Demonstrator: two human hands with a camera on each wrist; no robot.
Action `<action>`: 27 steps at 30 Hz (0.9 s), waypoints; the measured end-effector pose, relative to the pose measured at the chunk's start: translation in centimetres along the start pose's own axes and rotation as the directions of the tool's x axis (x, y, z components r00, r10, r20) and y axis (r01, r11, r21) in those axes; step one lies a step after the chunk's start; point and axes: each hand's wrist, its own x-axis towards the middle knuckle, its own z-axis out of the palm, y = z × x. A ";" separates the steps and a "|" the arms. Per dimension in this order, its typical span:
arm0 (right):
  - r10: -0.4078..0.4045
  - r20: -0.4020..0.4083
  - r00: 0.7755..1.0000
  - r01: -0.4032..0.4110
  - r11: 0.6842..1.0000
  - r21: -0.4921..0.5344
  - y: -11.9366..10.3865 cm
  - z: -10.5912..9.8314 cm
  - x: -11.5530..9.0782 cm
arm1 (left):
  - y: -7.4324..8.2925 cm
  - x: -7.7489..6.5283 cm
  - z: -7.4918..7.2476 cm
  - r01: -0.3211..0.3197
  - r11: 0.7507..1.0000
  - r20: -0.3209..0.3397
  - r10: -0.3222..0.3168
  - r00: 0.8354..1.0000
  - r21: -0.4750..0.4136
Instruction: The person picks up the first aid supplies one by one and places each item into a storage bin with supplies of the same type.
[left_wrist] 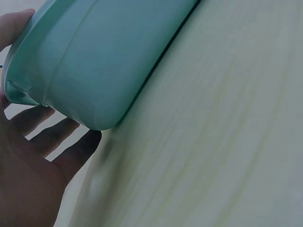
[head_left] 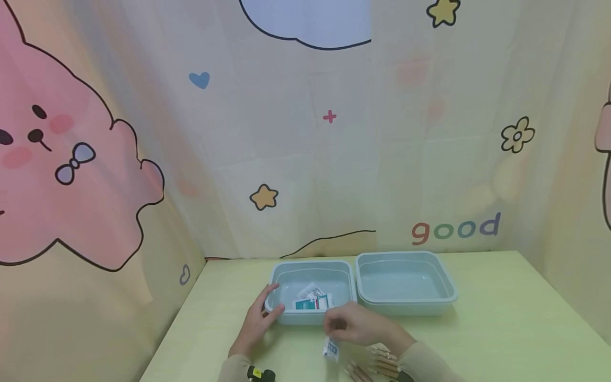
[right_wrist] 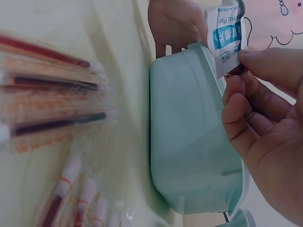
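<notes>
My left hand [head_left: 255,324] grips the left corner of a light blue plastic basin [head_left: 305,318], thumb at the rim and fingers along the outer wall. Several small packets [head_left: 306,304], white and teal, lie inside it. In front of this basin, my right hand [head_left: 365,324] pinches a small white and blue alcohol pad sachet [head_left: 331,349]. The right wrist view shows the sachet [right_wrist: 225,40] between thumb and fingers, printed side visible, overlapping the basin's rim. From the left wrist, the basin's outer wall [left_wrist: 104,61] and my spread fingers [left_wrist: 78,151] are visible.
A second light blue basin [head_left: 406,307] stands directly right of the first. Clear-wrapped swab sticks filled with dark reddish-brown liquid [right_wrist: 57,125] lie on the table [head_left: 501,318] near my right forearm. A patterned curtain [head_left: 334,175] hangs behind the table.
</notes>
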 end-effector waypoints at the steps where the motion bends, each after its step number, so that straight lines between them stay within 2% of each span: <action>1: -0.001 -0.014 1.000 0.001 1.000 -0.005 0.0 0.0 0.0 | 0.0 0.0 0.0 -0.003 1.000 -0.001 0.003 1.000 -0.001; 16: 0.102 -0.153 0.983 -0.095 0.994 0.054 -0.1 -1.0 0.7 | 0.3 0.0 -0.1 0.005 1.000 0.004 -0.005 1.000 -0.011; 22: 0.153 -0.172 0.973 -0.144 0.988 0.060 0.1 -1.1 0.8 | 0.2 -0.1 -0.1 0.009 1.000 0.009 -0.009 1.000 -0.004; 27: 0.145 -0.185 0.972 -0.137 0.989 0.060 0.3 -1.2 0.9 | 0.3 -0.1 0.0 0.009 1.000 0.007 -0.009 1.000 -0.002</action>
